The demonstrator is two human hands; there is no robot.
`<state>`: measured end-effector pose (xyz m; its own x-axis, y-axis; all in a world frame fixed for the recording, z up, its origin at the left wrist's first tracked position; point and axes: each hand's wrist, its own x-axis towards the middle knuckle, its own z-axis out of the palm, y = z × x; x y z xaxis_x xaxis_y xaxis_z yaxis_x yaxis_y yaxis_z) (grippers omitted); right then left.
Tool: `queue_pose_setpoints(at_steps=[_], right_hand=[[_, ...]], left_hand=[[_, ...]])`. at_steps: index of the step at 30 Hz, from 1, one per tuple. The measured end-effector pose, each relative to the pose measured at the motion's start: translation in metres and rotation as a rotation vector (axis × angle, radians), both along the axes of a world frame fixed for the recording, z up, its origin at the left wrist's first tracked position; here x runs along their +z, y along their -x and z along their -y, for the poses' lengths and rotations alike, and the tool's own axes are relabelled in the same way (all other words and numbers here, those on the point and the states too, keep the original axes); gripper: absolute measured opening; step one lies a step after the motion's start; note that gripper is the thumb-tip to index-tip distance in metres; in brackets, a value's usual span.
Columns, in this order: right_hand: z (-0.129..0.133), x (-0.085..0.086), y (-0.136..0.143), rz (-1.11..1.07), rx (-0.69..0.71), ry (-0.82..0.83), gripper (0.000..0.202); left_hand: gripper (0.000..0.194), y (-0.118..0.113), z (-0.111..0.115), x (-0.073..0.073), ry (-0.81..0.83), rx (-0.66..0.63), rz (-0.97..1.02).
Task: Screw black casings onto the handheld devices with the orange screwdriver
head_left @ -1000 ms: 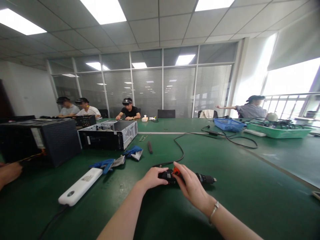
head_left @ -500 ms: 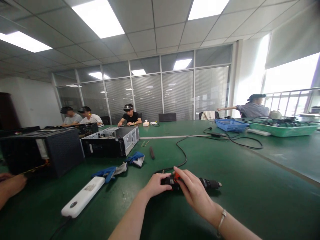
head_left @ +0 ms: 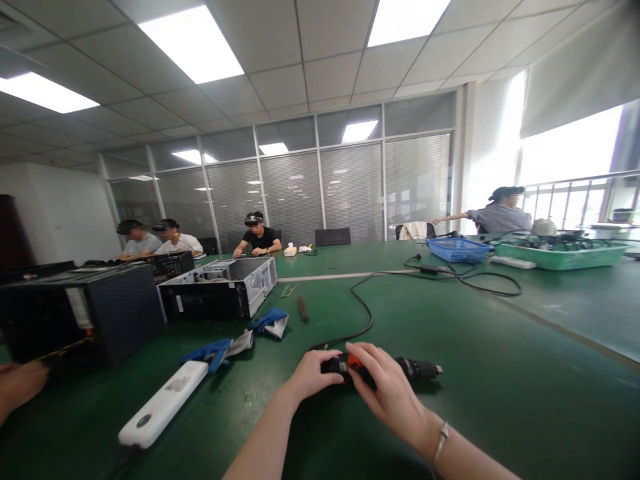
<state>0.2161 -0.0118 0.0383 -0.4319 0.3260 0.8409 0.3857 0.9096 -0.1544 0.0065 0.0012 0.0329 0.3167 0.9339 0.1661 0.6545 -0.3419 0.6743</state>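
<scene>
Leftmost, another person's hand enters at the edge, close to the open side of a dark computer case. Beyond that case, two people in pale shirts sit at the far side of the green table. Nearer, a long white box with a round dark mark lies at a slant, its upper end next to a blue and grey glove. Behind the glove stands an open silver and black case; then come a second crumpled glove and a short dark bar. Next, the left hand holds the rear end of a black tool, thumb on the near side and fingers on the far side. This tool lies sideways at the near part of the table, its tip pointing right. Over its middle, the right hand bends its fingers across an orange part; its thumb is hidden, so I cannot tell how firmly it grips. A black cord runs from beside the left fingertips toward a blue basket, and farther right sits a green basket heaped with dark items.
</scene>
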Motion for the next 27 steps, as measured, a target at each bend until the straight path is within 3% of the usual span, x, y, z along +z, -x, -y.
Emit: queue_pose_setpoints(at_steps=[10, 18, 27], right_hand=[[0.0, -0.004, 0.0, 0.012, 0.019, -0.002, 0.047], [-0.002, -0.001, -0.001, -0.019, -0.036, 0.011, 0.042], [0.0, -0.001, 0.0, 0.016, -0.019, 0.005, 0.045]], left_hand=[[0.042, 0.001, -0.003, -0.006, -0.036, -0.009, -0.012], [0.051, 0.003, -0.006, -0.01, -0.029, -0.024, 0.028], [0.045, 0.001, -0.002, -0.003, -0.016, -0.008, -0.007]])
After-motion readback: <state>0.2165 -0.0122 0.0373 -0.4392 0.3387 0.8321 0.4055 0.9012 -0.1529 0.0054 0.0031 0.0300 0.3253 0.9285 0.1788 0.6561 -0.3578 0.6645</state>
